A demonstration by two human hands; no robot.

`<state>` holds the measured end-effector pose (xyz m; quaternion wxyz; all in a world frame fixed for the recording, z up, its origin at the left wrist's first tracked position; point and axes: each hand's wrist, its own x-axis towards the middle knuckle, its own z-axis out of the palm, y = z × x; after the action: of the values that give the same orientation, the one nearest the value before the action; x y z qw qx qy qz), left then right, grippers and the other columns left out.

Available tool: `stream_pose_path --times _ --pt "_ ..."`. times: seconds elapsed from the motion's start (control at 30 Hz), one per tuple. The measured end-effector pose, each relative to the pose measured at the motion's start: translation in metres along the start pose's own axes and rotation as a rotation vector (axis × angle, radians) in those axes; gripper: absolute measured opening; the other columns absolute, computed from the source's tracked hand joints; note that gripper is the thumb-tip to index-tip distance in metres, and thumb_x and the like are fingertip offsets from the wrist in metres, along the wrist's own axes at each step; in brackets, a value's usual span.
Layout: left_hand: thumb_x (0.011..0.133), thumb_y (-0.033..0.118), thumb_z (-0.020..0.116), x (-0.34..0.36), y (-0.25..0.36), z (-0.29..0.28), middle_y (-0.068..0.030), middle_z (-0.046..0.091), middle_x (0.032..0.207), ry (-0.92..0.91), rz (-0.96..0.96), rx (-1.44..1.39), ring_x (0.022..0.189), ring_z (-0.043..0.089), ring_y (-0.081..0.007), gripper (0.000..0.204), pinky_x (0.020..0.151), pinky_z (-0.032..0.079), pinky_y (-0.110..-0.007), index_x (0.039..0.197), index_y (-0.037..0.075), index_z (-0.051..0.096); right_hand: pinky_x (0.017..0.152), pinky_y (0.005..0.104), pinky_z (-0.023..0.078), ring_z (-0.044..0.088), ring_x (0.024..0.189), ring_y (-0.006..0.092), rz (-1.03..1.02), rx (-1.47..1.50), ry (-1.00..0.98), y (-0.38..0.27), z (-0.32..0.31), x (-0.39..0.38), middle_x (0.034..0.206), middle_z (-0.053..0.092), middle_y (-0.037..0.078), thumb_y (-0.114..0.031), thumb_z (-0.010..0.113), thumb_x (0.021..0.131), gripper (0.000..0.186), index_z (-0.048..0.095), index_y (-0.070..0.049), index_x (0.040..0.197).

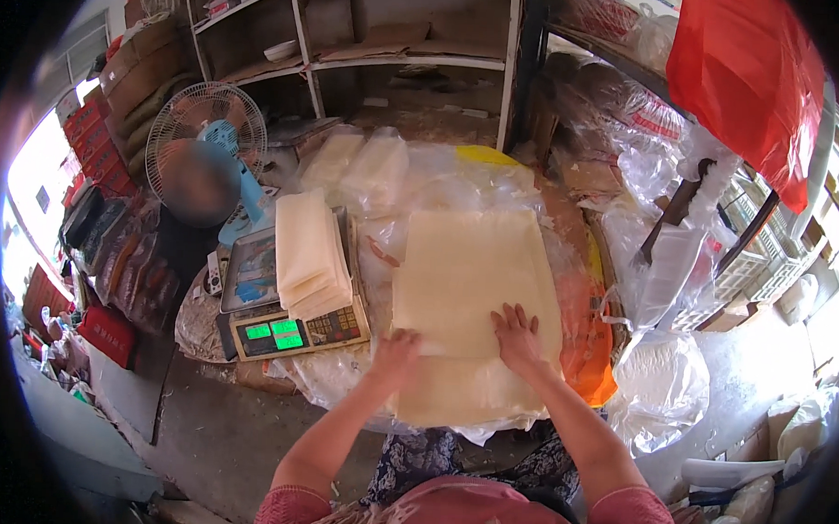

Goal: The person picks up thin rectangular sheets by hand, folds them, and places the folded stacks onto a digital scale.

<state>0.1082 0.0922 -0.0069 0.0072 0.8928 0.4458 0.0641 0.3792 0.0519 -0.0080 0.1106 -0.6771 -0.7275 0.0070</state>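
A large pale cream sheet (474, 273), apparently on a stack of similar ones, lies on the plastic-covered table in front of me. A crease or folded edge crosses its nearer part. My right hand (517, 339) rests flat on the sheet right of its middle, fingers spread. At the sheet's left edge, near that crease, is my left hand (398, 355); motion smears its fingers, so whether they grip the edge cannot be told. Left of the sheet, a folded bundle of cream sheets (311, 254) lies on the metal pan of a digital scale (297, 335) with lit green displays.
Wrapped pale bundles (377, 163) lie at the table's back. A fan (211, 144) stands at the back left, before shelving (408, 63). Clear plastic bags (660, 386) hang off the table's right side, next to orange plastic (593, 360). A red bag (749, 84) hangs upper right.
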Motion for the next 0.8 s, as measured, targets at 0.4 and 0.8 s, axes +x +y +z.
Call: stream_pose_path --times 0.4,0.8 --pt "0.075 0.007 0.071 -0.033 -0.005 -0.017 -0.0127 0.038 0.126 0.865 -0.350 -1.171 0.127 0.036 -0.0236 0.074 0.102 0.035 -0.039 0.136 0.001 0.030 0.091 0.0429 0.044 0.056 0.106 0.0300 -0.639 0.459 0.375 -0.064 -0.122 -0.043 0.107 0.063 0.009 0.008 0.055 0.059 0.057 0.061 -0.012 0.112" --pt "0.078 0.024 0.070 -0.041 0.030 -0.023 -0.0195 0.052 0.127 0.117 -0.469 -0.516 0.125 0.044 -0.0375 0.074 0.102 0.037 -0.042 0.141 0.010 0.034 0.087 0.0378 0.049 0.061 0.100 0.0377 0.272 0.656 -0.183 0.021 -0.008 -0.055 0.104 0.065 0.016 -0.023 0.070 0.079 0.057 0.050 -0.005 0.130"
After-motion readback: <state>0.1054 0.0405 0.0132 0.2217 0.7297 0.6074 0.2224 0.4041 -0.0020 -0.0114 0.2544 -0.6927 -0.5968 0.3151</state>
